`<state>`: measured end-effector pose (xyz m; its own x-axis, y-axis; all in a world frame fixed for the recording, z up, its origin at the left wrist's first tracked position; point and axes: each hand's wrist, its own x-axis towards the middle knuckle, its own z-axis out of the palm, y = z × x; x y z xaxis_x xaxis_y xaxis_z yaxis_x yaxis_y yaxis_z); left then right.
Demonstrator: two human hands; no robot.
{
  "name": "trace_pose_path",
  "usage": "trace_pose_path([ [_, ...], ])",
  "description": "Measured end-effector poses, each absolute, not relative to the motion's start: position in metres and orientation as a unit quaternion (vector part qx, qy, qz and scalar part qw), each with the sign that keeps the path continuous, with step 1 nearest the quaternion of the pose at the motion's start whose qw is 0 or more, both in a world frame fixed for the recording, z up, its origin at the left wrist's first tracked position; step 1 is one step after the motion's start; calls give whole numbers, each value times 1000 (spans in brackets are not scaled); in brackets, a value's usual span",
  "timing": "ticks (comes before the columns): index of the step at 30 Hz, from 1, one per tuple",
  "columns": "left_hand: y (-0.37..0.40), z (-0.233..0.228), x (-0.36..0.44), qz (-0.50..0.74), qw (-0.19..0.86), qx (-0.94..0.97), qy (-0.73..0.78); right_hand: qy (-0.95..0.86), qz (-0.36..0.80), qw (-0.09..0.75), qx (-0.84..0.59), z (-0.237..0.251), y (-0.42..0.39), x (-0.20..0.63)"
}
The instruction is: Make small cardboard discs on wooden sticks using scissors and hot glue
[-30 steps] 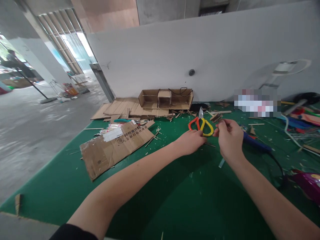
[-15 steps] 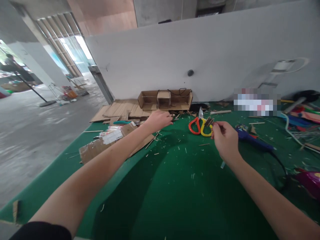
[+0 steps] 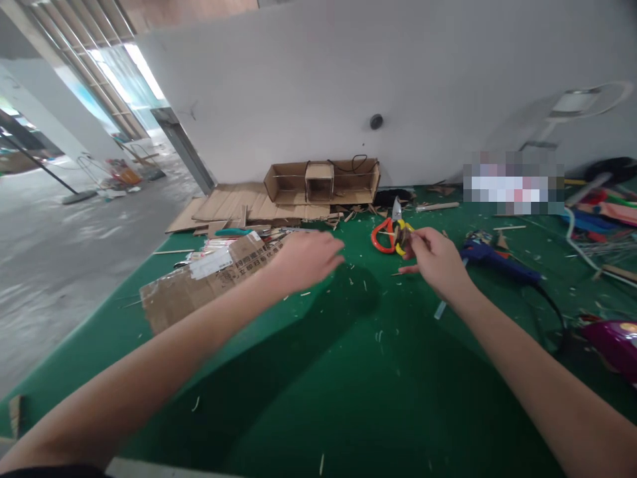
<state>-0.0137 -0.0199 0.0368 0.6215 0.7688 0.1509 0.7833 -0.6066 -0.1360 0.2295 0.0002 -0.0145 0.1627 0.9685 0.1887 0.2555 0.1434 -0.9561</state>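
Observation:
My left hand (image 3: 313,260) hovers above the green table, just right of a printed cardboard piece (image 3: 199,292). Its fingers are bent and blurred, and whatever may lie under them is hidden. Between the thumb and fingers of my right hand (image 3: 440,262) is a small bunch of brown cardboard scraps (image 3: 402,236), with a thin stick poking out leftward. Right behind these scraps lie scissors (image 3: 382,240) with one red and one yellow handle, blades pointing at the wall. Small pale and brown bits are scattered on the table between my hands.
A cardboard box with compartments (image 3: 321,182) stands against the white wall, beside flat cardboard sheets (image 3: 239,202). To the right lie a blue glue gun (image 3: 497,261) with a cord and a magenta tool (image 3: 614,345). A white lamp (image 3: 572,106) stands at the back right.
My left hand has come nearer to me, away from the scraps before the box. My right hand has shifted slightly left, bringing its scraps in front of the scissors. The view has tilted down.

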Motion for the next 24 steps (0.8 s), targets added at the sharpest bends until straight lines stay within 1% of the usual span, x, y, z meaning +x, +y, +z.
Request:
trace_pose_path([
  [1,-50,36,-11,-56,49,-917,-391,-524,390,515,-555,-13,0,229],
  [3,-106,31,-9,-43,-22,-960,-277,-494,461,482,-557,-11,-1,226],
  [5,-142,21,-11,-18,-42,-984,-170,-501,498,432,-561,-9,0,224],
  [7,-143,11,-14,4,-34,-991,-128,-509,505,409,-565,-9,3,223],
  [9,-112,3,-16,2,11,-986,-165,-510,475,429,-575,-10,8,224],
  [13,-8,4,-19,25,129,-962,-241,-499,403,483,-596,-16,13,233],
  [15,30,11,-21,0,192,-927,-321,-512,365,496,-599,-19,12,239],
  [16,41,16,-22,-26,207,-904,-372,-527,337,497,-601,-19,11,242],
  [18,46,22,-26,-77,195,-861,-464,-564,277,488,-606,-17,10,247],
  [20,34,24,-35,-108,168,-821,-535,-587,234,482,-607,-11,8,250],
  [22,11,20,-47,-129,156,-789,-580,-589,219,483,-610,-2,5,251],
  [24,-18,13,-59,-115,137,-786,-591,-569,202,512,-610,7,-1,251],
])
